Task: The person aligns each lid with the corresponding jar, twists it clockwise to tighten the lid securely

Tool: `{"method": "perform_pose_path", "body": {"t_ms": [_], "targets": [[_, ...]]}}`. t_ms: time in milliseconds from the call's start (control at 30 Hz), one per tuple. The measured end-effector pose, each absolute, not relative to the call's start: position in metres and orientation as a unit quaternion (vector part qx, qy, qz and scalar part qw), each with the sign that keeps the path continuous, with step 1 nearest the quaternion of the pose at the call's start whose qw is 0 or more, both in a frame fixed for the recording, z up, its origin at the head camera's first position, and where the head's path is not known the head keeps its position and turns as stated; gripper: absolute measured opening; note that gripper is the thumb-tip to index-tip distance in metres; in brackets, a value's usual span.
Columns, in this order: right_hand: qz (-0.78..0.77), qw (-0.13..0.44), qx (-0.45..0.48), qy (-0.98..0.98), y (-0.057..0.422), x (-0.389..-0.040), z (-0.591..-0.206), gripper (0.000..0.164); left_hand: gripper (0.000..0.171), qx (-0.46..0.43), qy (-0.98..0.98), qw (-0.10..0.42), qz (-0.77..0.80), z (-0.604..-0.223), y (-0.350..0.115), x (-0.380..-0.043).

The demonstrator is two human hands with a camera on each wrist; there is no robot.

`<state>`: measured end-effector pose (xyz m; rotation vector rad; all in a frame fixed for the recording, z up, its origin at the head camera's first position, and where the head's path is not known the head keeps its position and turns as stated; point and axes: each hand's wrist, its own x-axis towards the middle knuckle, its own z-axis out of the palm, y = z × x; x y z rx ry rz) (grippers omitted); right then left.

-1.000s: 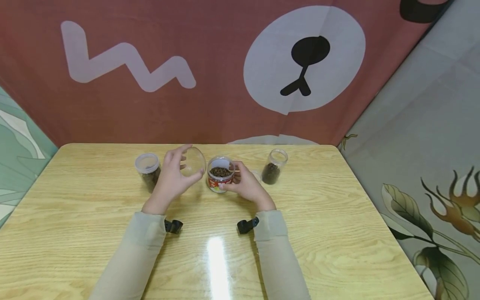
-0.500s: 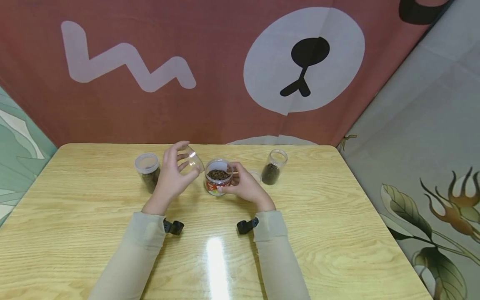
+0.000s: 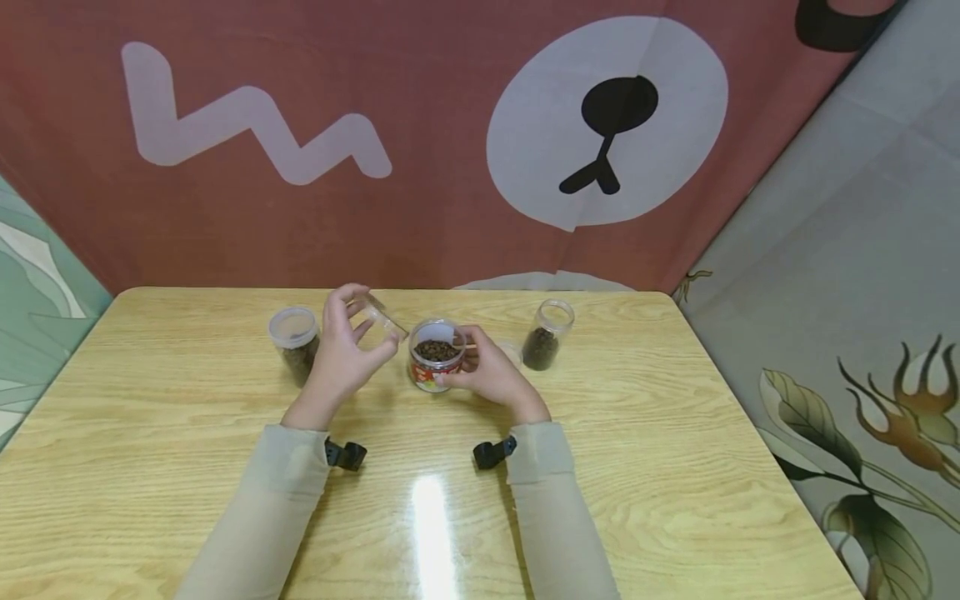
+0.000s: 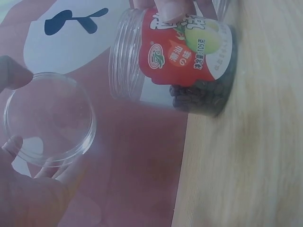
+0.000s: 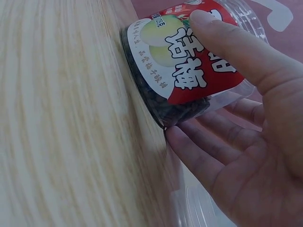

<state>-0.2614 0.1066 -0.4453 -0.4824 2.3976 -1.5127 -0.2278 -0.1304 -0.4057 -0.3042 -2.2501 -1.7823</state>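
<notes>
My left hand pinches a clear round lid by its rim, thumb on one side and fingers on the other. The lid is raised left of an open clear jar and appears nearly edge-on in the head view. Dark brown pieces, like beans, lie in the jar's lower part, behind a red and white label. My right hand grips the jar from its right, with the thumb across the label and the fingers around the far side. The jar stands upright at the tabletop.
Behind the left hand stands a capped jar of dark contents. To the right of the right hand is a taller, open jar, partly filled with dark bits. Another clear lid lies between them on the wooden table.
The left hand has tilted the lid from broadly facing the head camera to nearly edge-on. With the right hand around it, the jar has shifted slightly left and nearer.
</notes>
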Motion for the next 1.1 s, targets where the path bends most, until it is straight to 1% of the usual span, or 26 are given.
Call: {"method": "perform_pose_path", "body": {"t_ms": [167,300,533,900,1100], "targets": [[-0.517,0.134,-0.166,0.829,0.1065,-0.2614,-0.4450,0.076,0.065,-0.107,-0.770,0.123,-0.617,-0.4069,-0.1299,-0.2281],[-0.515,0.149,-0.173,0.826,0.1066,-0.2607,-0.4441,0.077,0.059,-0.117,-0.767,0.129,-0.618,-0.4064,-0.1296,-0.2280],[-0.510,0.156,-0.179,0.827,0.1062,-0.2603,-0.4439,0.080,0.050,-0.130,-0.789,0.134,-0.586,-0.4062,-0.1315,-0.2278],[-0.513,0.164,-0.183,0.822,0.1080,-0.2598,-0.4441,0.081,0.049,-0.132,-0.772,0.094,-0.615,-0.4058,-0.1305,-0.2267],[-0.521,0.174,-0.187,0.814,0.1100,-0.2590,-0.4439,0.079,0.049,-0.139,-0.765,0.067,-0.626,-0.4076,-0.1277,-0.2258]]}}
